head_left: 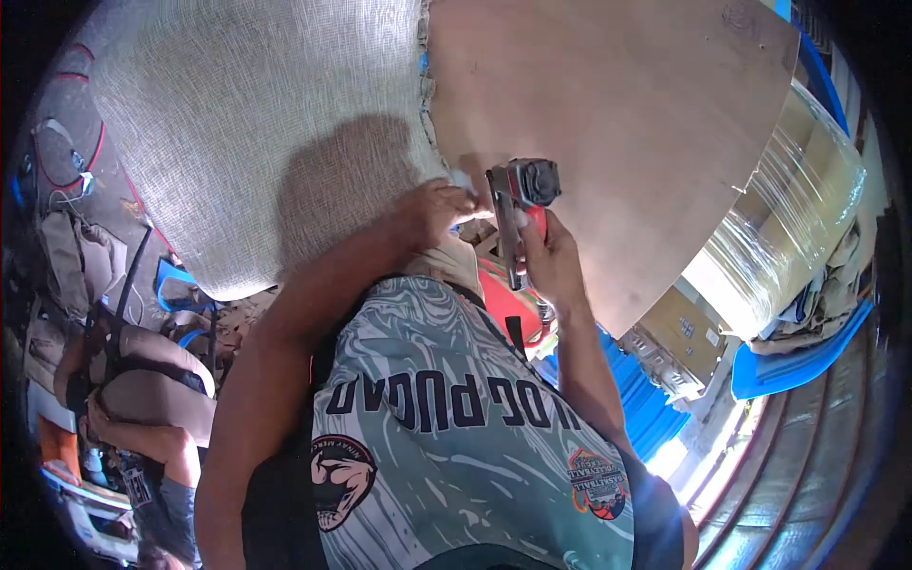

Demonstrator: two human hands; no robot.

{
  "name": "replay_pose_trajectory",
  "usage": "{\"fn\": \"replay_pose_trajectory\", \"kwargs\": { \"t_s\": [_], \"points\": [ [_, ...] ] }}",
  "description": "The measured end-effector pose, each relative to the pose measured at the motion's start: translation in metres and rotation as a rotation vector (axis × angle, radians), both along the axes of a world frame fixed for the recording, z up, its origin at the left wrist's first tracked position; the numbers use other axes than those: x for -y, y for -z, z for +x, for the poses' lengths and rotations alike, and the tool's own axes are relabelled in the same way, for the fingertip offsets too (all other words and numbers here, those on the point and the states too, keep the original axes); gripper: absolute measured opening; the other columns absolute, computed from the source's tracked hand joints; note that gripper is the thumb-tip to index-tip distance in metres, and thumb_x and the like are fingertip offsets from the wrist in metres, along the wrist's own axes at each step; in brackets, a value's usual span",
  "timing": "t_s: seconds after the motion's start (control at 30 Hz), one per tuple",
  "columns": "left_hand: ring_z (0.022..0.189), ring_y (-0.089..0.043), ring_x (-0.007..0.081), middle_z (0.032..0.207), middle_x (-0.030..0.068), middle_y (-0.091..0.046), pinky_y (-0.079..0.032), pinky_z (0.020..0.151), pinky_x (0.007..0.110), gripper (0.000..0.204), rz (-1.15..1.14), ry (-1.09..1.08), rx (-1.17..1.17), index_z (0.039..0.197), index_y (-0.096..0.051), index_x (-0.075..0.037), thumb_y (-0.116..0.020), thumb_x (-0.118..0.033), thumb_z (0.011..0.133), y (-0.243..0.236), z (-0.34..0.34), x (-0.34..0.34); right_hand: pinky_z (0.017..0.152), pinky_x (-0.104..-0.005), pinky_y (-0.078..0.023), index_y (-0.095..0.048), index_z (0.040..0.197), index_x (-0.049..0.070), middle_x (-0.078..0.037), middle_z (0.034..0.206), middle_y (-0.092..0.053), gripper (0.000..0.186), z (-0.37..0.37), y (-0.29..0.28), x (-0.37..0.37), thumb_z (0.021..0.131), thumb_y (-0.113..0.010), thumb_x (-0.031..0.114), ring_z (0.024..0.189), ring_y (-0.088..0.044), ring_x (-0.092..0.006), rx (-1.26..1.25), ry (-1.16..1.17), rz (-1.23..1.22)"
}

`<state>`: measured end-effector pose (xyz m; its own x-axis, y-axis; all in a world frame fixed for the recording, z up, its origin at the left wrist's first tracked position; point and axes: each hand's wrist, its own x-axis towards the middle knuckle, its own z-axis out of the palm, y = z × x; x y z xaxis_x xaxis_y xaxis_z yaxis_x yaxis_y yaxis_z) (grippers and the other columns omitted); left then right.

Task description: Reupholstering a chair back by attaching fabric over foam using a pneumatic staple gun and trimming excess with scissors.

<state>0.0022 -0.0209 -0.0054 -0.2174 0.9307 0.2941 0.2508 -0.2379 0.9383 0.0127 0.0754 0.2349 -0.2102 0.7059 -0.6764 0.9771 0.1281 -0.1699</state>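
My right hand point(556, 266) grips a staple gun point(524, 182) with a dark, boxy head and a red body, held upright over the edge of a brown board point(608, 114). To its left, my left hand point(432, 214) is closed at the edge of a grey woven fabric point(209, 142), fingertips together close to the gun. The fabric seems pinched there, though the fingers partly hide it. Its frayed border runs away from me along the board. Below the hands, a red piece point(503, 294) shows between my body and the board.
A co-worker's arm point(142, 432) and padded brown pieces point(157, 389) are at the lower left. At right stand a plastic-wrapped bundle point(788, 204), a cardboard box point(679, 332) and a blue curved panel point(798, 366). A red hose point(100, 142) lies on the floor at left.
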Motion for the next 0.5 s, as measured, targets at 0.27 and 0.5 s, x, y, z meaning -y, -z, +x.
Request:
{"fn": "replay_pose_trajectory", "kwargs": {
  "t_s": [0.27, 0.5],
  "points": [
    [0.136, -0.04, 0.0303, 0.144, 0.014, -0.046, -0.026, 0.114, 0.049, 0.079, -0.337, -0.001, -0.248, 0.138, -0.048, -0.007, -0.073, -0.04, 0.072, -0.009, -0.029, 0.043, 0.062, -0.0328, -0.049, -0.062, 0.114, 0.001, -0.009, 0.073, -0.065, 0.055, 0.028, 0.024, 0.005, 0.095, -0.055, 0.052, 0.065, -0.062, -0.0159, -0.008, -0.095, -0.061],
    [0.143, -0.03, 0.0281, 0.151, 0.0118, -0.038, -0.018, 0.119, 0.049, 0.093, -0.482, 0.025, -0.306, 0.144, -0.037, -0.002, -0.075, -0.045, 0.071, -0.006, -0.045, 0.065, 0.079, -0.0418, -0.052, -0.065, 0.107, -0.001, -0.023, 0.088, -0.069, 0.063, 0.028, 0.092, -0.024, 0.093, -0.049, 0.058, 0.087, -0.069, -0.0361, 0.328, -0.251, -0.076]
  ]
}}
